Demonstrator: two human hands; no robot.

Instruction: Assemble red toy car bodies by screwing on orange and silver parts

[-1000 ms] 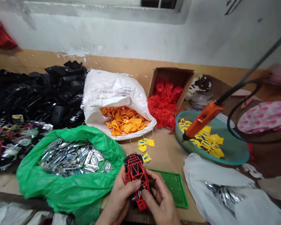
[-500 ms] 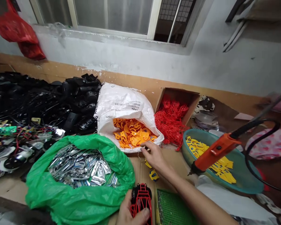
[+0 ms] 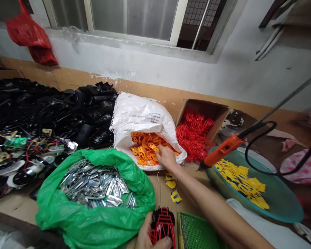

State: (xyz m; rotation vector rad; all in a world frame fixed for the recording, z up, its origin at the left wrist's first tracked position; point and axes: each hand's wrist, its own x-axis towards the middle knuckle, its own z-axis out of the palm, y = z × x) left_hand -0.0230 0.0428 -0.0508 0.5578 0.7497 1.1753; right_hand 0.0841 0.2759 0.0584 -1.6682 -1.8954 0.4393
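My left hand [image 3: 147,237] is closed around a toy car [image 3: 162,226] with a red tubular frame and black wheels, at the bottom middle of the head view. My right hand [image 3: 167,157] reaches into the mouth of a white woven sack [image 3: 142,109]. Its fingertips are pinched at an orange plastic part [image 3: 153,147], among many similar orange parts [image 3: 144,159]. Just below that hand, a few yellow plastic pieces [image 3: 176,196] with dark markings lie on the cardboard.
A green bag [image 3: 93,221] of shiny silver strips stands left. Black plastic parts [image 3: 49,114] and wired components are heaped behind it. Red frames [image 3: 194,135] spill from a box. An orange electric screwdriver [image 3: 221,151] hangs over a teal basin [image 3: 282,207]. A green mesh tray [image 3: 197,231] sits in front.
My right hand has moved from the sack's front edge up into the orange parts. The screwdriver has swung up and left. The view has shifted slightly; the toy car stays in my left hand.
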